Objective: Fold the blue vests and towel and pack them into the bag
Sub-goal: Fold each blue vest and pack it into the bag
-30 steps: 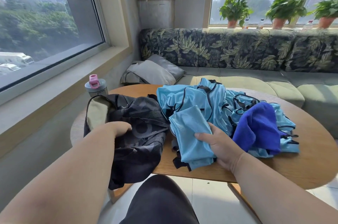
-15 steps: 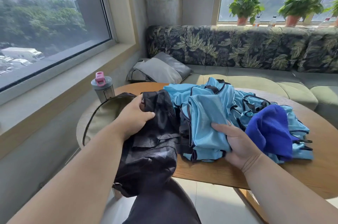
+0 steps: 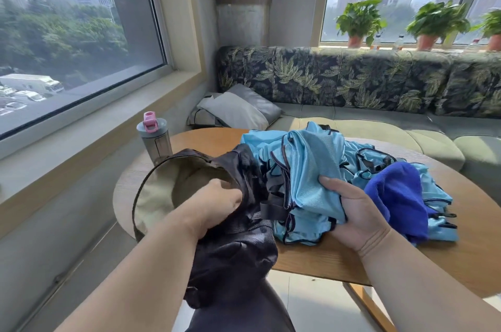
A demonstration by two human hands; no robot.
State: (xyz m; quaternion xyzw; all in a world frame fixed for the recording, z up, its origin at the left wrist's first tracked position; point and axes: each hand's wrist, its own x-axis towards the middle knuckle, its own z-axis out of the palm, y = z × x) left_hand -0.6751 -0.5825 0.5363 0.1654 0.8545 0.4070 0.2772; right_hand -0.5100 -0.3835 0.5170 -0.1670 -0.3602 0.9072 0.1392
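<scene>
Since 1 s ago: left hand [image 3: 217, 203] has pulled bag [image 3: 233, 245] mouth wide, fingers curled on rim. Right hand [image 3: 352, 212] grips folded vest [image 3: 311, 182], now lifted w/ edge beside opening. Towel [image 3: 398, 196], other vests [image 3: 360, 152] unpacked on table [image 3: 474, 255]. Judgement: first vest abt to go in.

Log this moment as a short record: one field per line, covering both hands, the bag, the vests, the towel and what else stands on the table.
left hand: grips the rim of the bag, holding its mouth open
right hand: grips a folded vest
bag: black, tan lining showing, hanging over the table's near edge
folded vest: light blue, right beside the bag's opening, not yet inside
vest pile: unfolded, behind the folded one
towel: dark blue, bunched on the vest pile, right of the right hand
bottle: grey, pink cap, upright behind the bag
table: round, wooden
</scene>
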